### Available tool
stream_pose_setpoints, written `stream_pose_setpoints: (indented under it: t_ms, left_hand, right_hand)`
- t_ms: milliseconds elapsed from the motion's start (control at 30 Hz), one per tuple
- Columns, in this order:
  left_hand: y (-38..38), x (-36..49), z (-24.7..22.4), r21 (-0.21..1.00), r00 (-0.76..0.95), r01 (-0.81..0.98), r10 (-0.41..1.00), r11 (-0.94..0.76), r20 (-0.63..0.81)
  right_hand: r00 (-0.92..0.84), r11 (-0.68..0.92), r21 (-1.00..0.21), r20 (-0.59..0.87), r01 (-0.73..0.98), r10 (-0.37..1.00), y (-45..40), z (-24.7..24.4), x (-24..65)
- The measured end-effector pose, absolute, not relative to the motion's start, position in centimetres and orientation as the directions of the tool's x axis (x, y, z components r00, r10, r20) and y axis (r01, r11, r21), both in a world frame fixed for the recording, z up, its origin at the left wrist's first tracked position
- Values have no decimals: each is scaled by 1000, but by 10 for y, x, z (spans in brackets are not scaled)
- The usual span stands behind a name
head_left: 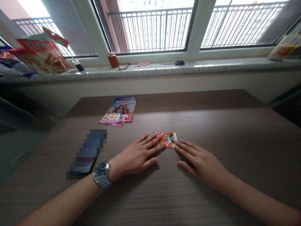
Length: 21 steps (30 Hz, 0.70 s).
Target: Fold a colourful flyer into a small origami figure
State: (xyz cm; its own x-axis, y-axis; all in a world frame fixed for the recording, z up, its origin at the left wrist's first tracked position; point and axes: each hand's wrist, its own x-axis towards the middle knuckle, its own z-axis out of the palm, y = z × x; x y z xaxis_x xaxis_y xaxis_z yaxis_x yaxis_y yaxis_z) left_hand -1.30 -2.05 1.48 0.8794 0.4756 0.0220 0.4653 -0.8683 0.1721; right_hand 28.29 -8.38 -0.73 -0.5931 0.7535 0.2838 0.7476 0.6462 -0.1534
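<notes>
A small folded orange-red printed paper (170, 138) with colourful pictures lies flat on the brown table (211, 125). Across its left part rest the spread fingers of my left hand (138, 155), palm down, covering some of the print. At the paper's right edge, the fingertips of my right hand (199, 160) touch it, fingers stretched out and the thumb apart. A steel wristwatch (102, 174) sits on my left wrist. Whether the paper is one sheet or several layers, I cannot tell.
A stack of colourful flyers (122, 110) lies at the back left. Nearer stands no upright object; a phone (88, 153) with a blurred screen lies left of my hand. On the stone windowsill (152, 70) are scissors (176, 63), a red lighter-like object (113, 60) and a snack bag (47, 53).
</notes>
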Motion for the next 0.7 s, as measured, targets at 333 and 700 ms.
stream_pose_setpoints:
  t_ms: [333, 700]
  left_hand:
    - [-28, -35, 18, 121, 846, 528, 533, -841, 11]
    - [-38, -42, 24, 60, 807, 589, 591, -806, 0]
  right_hand:
    - [-583, 641, -183, 290, 745, 759, -84, -7, 283]
    - [-605, 650, -151, 260, 745, 753, -84, -9, 285]
